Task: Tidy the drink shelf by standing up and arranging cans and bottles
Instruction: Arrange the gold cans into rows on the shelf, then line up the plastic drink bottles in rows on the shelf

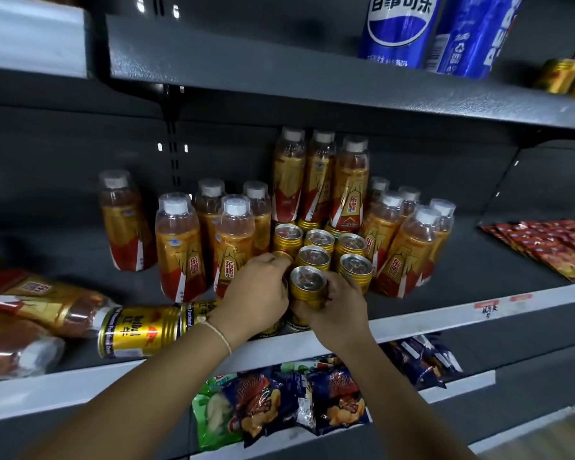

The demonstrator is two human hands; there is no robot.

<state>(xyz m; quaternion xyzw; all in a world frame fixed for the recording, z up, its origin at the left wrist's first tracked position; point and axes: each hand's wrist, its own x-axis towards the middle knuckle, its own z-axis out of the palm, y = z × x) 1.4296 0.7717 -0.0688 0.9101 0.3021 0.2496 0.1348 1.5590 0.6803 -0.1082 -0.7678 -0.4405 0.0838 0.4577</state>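
Fingers of the right hand curled round an upright gold can at the shelf's front edge, while the left hand wrapped a neighbouring can, mostly hidden beneath it. Just behind stood a tidy cluster of upright cans, flanked by standing bottles and taller bottles at the back. Much looked done, yet a fallen can and toppled bottles lay on the left, waiting to be stood up.

Bare forearms without sleeves; a thin pale cord bracelet circles the left wrist.
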